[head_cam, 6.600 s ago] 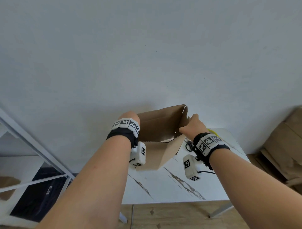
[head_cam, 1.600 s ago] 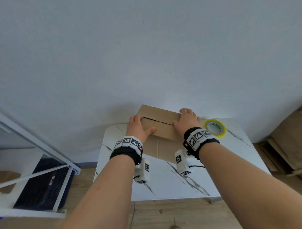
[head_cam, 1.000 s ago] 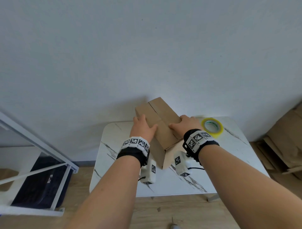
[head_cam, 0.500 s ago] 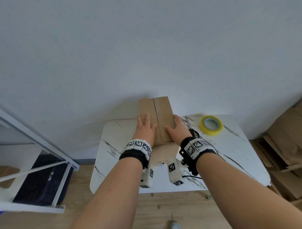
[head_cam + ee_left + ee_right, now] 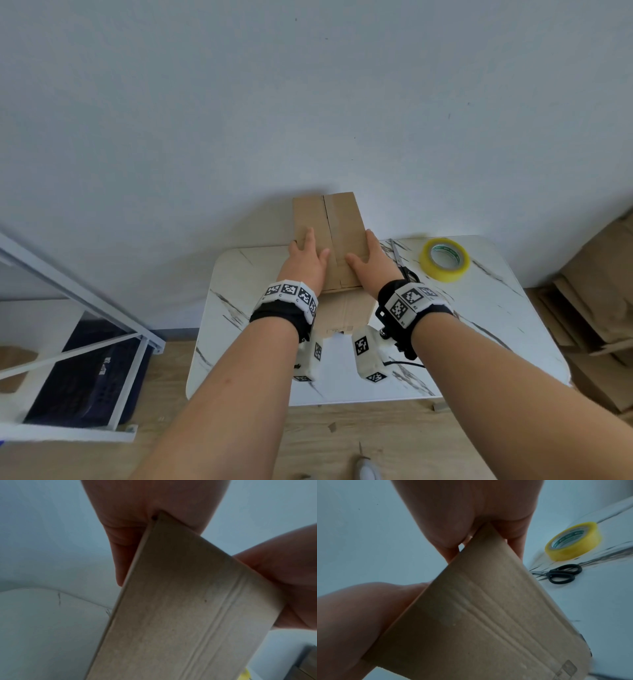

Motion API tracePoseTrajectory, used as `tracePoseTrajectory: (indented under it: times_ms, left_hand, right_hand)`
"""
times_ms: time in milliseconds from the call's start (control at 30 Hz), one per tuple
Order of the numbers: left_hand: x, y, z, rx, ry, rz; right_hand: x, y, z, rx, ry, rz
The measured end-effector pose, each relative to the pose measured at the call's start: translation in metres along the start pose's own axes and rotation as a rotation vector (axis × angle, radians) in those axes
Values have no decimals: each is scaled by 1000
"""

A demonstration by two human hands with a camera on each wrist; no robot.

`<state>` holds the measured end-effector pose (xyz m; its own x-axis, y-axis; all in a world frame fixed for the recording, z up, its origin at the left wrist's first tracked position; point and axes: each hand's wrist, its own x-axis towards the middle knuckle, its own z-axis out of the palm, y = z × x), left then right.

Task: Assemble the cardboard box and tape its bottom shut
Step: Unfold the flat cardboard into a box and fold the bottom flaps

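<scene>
The brown cardboard box stands on the white marble table against the wall. Its folded flaps face up, and their seam runs away from me. My left hand lies flat on the left flap, fingers straight along the left edge. My right hand presses the right flap the same way, thumb near the seam. In the wrist views the box fills the frame, with palm and thumb either side of its near edge. A yellow tape roll lies right of the box.
Black scissors lie on the table between the box and the tape roll. A white metal frame stands on the floor to the left. Flat cardboard pieces are stacked at the right.
The box was opened up, its flaps folded shut, then turned a quarter so the seam points away from me. Both hands now lie either side of the seam. Little moved in the last half second.
</scene>
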<state>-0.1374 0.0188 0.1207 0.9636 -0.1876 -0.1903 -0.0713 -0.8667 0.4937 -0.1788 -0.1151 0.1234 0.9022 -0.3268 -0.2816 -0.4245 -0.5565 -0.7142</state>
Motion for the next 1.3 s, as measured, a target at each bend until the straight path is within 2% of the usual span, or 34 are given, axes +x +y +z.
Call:
tracePoseTrajectory:
  times_ms: [267, 600, 933, 1300]
  left_hand:
    - [30, 8, -4, 16, 3, 30]
    - [39, 1, 0, 93, 47, 37]
    - [32, 9, -15, 55, -6, 17]
    - [6, 33, -47, 178, 35, 231]
  right_hand:
    - [22, -6, -7, -12, 15, 10]
    - [29, -6, 3, -6, 24, -21]
    - [19, -10, -5, 36, -2, 90]
    - [-7, -18, -25, 62, 65, 40]
